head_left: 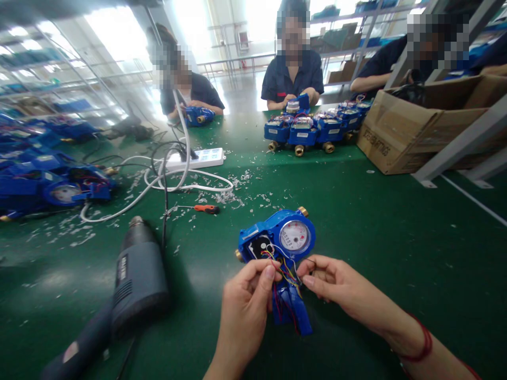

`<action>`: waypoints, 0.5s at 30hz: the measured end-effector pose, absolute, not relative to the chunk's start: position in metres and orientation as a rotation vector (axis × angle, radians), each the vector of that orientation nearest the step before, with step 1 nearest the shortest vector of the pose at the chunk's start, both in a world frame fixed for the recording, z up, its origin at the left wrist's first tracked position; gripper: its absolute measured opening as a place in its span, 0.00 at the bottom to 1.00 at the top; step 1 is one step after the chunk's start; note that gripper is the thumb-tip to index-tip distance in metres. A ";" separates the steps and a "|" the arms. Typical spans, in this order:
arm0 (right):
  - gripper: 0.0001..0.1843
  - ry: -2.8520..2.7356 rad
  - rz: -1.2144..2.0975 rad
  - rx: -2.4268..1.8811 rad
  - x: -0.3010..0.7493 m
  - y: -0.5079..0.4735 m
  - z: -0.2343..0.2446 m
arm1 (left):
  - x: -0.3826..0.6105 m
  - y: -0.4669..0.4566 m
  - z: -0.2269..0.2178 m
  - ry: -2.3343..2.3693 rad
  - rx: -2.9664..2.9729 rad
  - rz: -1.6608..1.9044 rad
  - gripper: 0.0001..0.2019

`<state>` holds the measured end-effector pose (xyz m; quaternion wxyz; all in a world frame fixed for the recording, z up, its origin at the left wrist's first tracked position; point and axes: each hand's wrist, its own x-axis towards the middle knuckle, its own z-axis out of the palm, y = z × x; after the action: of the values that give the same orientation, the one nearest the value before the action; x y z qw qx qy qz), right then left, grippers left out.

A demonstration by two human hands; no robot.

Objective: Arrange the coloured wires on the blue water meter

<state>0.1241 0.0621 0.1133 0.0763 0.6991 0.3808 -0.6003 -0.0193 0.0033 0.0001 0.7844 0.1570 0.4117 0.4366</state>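
In front of me on the green table lies a blue water meter with a round dial and brass ends. Its side compartment is uncovered, and thin coloured wires come out of it. A blue cover piece lies just below, with red and dark wires along it. My left hand pinches the wires between thumb and forefinger. On the other side of the bundle, my right hand is closed with thumb and fingertips on wire ends; a thin dark wire loops above its fingers.
A heat gun rests at the left. Beyond it are an orange screwdriver, a white power strip, looping cables and plastic scraps. More blue meters stand at the back and left. A cardboard box sits right; several people work opposite.
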 end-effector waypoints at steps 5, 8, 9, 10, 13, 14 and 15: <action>0.17 1.260 -1.770 2.046 0.128 0.055 0.106 | -0.020 0.005 -0.003 0.839 0.668 0.986 0.11; 0.16 1.248 -1.759 2.076 0.127 0.054 0.104 | -0.017 0.006 -0.004 0.799 0.715 1.006 0.11; 0.16 1.227 -1.769 2.092 0.126 0.054 0.104 | -0.016 0.005 -0.004 0.803 0.705 0.997 0.11; 0.15 1.208 -1.774 2.113 0.125 0.055 0.103 | -0.015 0.004 -0.004 0.814 0.696 0.983 0.11; 0.14 1.167 -1.780 2.177 0.122 0.054 0.103 | -0.013 0.000 -0.002 0.983 0.712 1.027 0.11; 0.14 1.158 -1.782 2.198 0.122 0.054 0.102 | -0.013 -0.002 -0.001 1.087 0.761 1.096 0.11; 0.14 1.152 -1.785 2.214 0.122 0.054 0.101 | -0.014 -0.003 -0.001 1.183 0.845 1.184 0.13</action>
<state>0.1223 0.0539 0.1014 0.0366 0.7210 0.3753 -0.5813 -0.0136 -0.0029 -0.0011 0.5918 0.3632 0.5087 0.5089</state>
